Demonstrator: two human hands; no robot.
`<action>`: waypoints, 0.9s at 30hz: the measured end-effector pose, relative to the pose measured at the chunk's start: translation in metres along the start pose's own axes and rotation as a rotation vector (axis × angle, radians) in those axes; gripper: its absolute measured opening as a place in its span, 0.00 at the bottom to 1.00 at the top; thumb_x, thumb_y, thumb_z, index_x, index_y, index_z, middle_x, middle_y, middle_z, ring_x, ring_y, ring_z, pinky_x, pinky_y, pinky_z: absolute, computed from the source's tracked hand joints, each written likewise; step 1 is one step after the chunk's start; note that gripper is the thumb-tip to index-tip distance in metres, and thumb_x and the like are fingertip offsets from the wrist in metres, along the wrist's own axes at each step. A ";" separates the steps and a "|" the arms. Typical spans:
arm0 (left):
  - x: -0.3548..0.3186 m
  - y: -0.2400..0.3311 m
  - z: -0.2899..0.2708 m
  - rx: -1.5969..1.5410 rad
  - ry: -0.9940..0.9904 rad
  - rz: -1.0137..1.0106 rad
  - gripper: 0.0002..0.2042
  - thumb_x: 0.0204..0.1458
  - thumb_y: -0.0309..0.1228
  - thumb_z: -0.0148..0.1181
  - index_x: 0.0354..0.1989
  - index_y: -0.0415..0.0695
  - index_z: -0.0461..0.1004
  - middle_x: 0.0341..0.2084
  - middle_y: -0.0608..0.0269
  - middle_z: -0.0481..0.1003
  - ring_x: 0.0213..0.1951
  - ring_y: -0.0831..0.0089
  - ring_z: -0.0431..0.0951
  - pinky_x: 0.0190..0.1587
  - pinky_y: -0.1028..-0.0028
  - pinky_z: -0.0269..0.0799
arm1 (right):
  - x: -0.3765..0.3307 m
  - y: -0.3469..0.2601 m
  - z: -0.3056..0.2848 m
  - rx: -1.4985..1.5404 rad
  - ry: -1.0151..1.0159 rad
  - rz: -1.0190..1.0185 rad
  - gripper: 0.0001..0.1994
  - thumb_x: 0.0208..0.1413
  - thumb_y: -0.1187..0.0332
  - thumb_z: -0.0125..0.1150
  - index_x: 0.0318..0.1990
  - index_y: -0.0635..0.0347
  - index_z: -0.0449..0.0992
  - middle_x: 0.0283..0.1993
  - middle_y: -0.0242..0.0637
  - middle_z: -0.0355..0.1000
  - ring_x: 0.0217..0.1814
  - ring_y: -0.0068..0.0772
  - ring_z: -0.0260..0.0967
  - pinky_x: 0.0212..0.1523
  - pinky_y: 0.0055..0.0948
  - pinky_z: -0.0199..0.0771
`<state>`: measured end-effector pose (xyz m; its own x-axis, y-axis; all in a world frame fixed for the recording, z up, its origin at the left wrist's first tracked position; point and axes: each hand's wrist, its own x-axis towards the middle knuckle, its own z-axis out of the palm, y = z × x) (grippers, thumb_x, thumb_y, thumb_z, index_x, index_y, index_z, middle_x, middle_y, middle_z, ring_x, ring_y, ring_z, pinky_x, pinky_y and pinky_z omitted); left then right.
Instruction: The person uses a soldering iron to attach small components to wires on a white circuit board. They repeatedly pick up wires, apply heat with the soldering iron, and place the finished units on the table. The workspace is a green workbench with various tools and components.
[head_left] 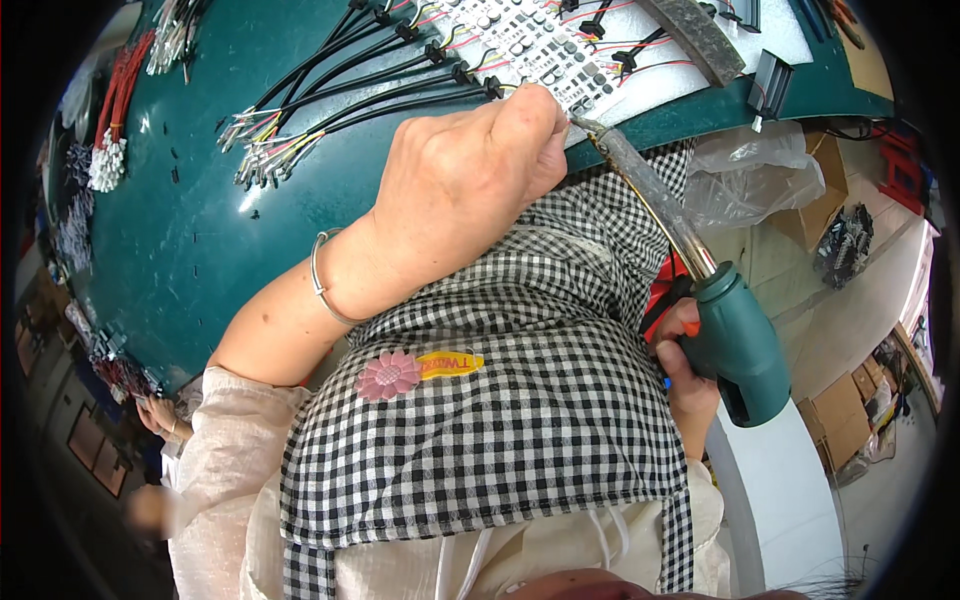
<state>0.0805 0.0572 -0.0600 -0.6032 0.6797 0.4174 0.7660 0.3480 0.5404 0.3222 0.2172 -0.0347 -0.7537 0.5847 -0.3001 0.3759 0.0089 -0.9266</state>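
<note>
My left hand (465,175), with a bracelet on its wrist, is closed in a pinch at the near edge of a white circuit board panel (530,50). What its fingertips hold is hidden. In my right hand (688,375) is a green soldering iron (745,340), gripped by the handle. Its dark tip reaches up and left to the board's edge, close beside my left fingertips. Black cables (385,85) with stripped, coloured ends fan out left from the panel. A dark metal bar (695,40) lies across the white sheet (665,90) under the boards.
Bundles of red wires (122,85) with white ends lie on the green table (150,260) at the left. A small black housing (768,85) sits near the right edge. Below hang a clear plastic bag (755,175) and a cardboard box (828,180). Another person's hand (158,415) shows far left.
</note>
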 end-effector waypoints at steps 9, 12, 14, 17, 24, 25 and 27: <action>-0.001 0.001 -0.001 0.010 -0.007 -0.003 0.09 0.44 0.23 0.65 0.28 0.43 0.69 0.12 0.68 0.69 0.12 0.76 0.69 0.15 0.77 0.62 | 0.016 0.016 -0.026 -0.051 -0.261 -0.348 0.27 0.42 0.70 0.70 0.52 0.65 0.69 0.27 0.36 0.73 0.27 0.29 0.70 0.34 0.30 0.70; -0.001 -0.002 0.001 -0.002 0.006 0.003 0.08 0.44 0.23 0.65 0.27 0.43 0.69 0.13 0.68 0.69 0.12 0.76 0.69 0.15 0.77 0.63 | 0.030 -0.008 -0.008 0.376 -0.292 -0.328 0.30 0.47 0.71 0.63 0.57 0.72 0.59 0.18 0.37 0.63 0.16 0.29 0.61 0.15 0.25 0.64; 0.001 -0.001 0.001 -0.008 -0.003 0.009 0.08 0.44 0.23 0.65 0.27 0.43 0.69 0.13 0.68 0.69 0.12 0.76 0.69 0.15 0.77 0.63 | 0.033 -0.011 -0.010 0.431 -0.282 -0.332 0.32 0.47 0.71 0.62 0.59 0.72 0.57 0.18 0.36 0.63 0.16 0.29 0.61 0.15 0.25 0.66; 0.001 0.000 -0.001 0.015 -0.018 0.000 0.08 0.44 0.23 0.65 0.27 0.43 0.70 0.13 0.67 0.70 0.12 0.75 0.69 0.15 0.77 0.63 | 0.036 -0.014 -0.009 0.433 -0.262 -0.335 0.33 0.47 0.71 0.61 0.60 0.73 0.56 0.19 0.36 0.62 0.16 0.28 0.61 0.15 0.24 0.66; -0.001 0.002 -0.003 0.005 -0.053 -0.017 0.08 0.44 0.23 0.64 0.31 0.43 0.70 0.15 0.65 0.72 0.14 0.73 0.71 0.16 0.75 0.65 | 0.044 -0.025 0.000 0.440 -0.215 -0.378 0.36 0.46 0.72 0.62 0.62 0.74 0.53 0.23 0.37 0.62 0.20 0.28 0.61 0.18 0.23 0.66; -0.002 0.001 -0.003 0.006 -0.062 -0.011 0.08 0.45 0.23 0.64 0.32 0.43 0.70 0.15 0.65 0.72 0.14 0.72 0.72 0.16 0.75 0.65 | 0.047 -0.027 0.003 0.417 -0.193 -0.404 0.36 0.46 0.73 0.63 0.62 0.74 0.53 0.24 0.37 0.62 0.21 0.28 0.61 0.18 0.22 0.66; 0.001 0.007 -0.016 0.012 -0.168 -0.064 0.12 0.45 0.23 0.64 0.38 0.42 0.71 0.22 0.61 0.75 0.17 0.70 0.74 0.19 0.74 0.68 | 0.056 -0.033 0.010 0.317 -0.123 -0.471 0.37 0.45 0.76 0.63 0.63 0.74 0.52 0.27 0.37 0.62 0.23 0.28 0.61 0.21 0.22 0.66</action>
<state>0.0823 0.0502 -0.0444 -0.6064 0.7535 0.2539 0.7303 0.4015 0.5527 0.2621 0.2410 -0.0230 -0.8649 0.4777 0.1541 -0.1804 -0.0094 -0.9835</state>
